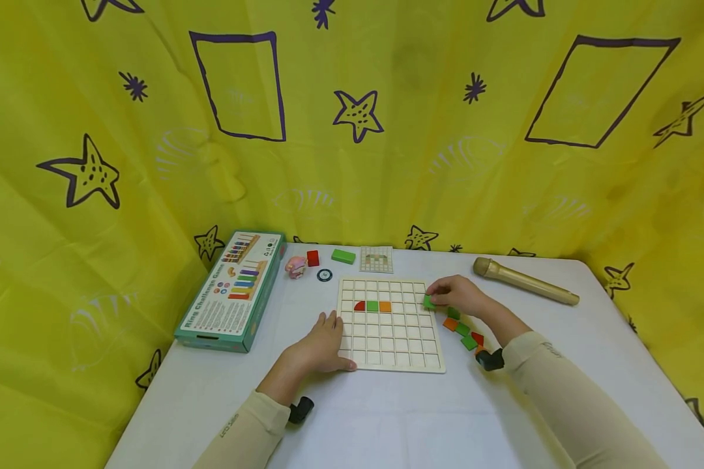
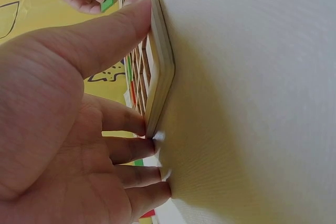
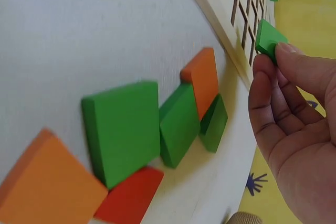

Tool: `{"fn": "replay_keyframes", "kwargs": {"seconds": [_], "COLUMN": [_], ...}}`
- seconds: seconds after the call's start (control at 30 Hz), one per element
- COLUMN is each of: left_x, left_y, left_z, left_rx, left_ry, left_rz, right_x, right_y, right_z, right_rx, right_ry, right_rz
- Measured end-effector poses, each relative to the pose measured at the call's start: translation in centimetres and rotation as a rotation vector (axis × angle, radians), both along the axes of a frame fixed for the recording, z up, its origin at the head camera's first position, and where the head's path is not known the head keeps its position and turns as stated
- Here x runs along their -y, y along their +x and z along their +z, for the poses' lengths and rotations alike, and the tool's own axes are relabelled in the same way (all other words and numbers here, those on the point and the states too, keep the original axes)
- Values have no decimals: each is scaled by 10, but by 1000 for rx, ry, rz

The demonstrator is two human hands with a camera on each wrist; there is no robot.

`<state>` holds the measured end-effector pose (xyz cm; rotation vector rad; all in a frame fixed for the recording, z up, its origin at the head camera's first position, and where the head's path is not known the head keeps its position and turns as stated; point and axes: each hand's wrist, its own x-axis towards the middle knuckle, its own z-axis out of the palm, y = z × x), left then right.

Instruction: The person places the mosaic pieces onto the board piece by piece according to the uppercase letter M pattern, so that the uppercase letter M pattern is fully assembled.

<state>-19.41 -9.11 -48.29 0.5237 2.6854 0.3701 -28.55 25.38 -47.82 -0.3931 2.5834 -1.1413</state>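
A pale wooden grid board [image 1: 407, 344] lies on the table. One row of it holds a red round-edged piece [image 1: 360, 306], a green square [image 1: 372, 306] and an orange square [image 1: 385, 307]. My left hand [image 1: 319, 345] rests at the board's near left corner, thumb along the near edge, straight fingers against the left side. Over the board's right edge, my right hand [image 1: 460, 294] pinches a green tile [image 3: 266, 38] between thumb and fingers. Beside that edge lie several loose tiles, among them a large green one [image 3: 125, 132], a red one [image 3: 131, 195] and an orange one [image 3: 50, 184].
Behind the board lie a small pattern card [image 1: 377, 259], a green block [image 1: 343, 256], a red block [image 1: 313, 258], a pink figure [image 1: 296, 267] and a round disc [image 1: 324, 275]. A Ring Challenge Game box [image 1: 230, 290] stands left, a gold microphone [image 1: 528, 281] right.
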Motion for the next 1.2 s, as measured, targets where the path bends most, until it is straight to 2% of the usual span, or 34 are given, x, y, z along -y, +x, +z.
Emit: {"fn": "replay_keyframes", "kwargs": {"seconds": [0.47, 0.93, 1.2], "left_x": [0, 0, -1], "left_y": [0, 1, 2], "left_z": [0, 0, 4], "left_rx": [-3, -1, -4], "left_ry": [-3, 4, -6], "left_rz": [11, 15, 11], "right_x": [27, 46, 55], "right_y": [-3, -9, -10], "right_z": [4, 1, -1], "right_rx": [0, 9, 47], "right_ry": [14, 13, 15], "right_rz": [25, 51, 66]}}
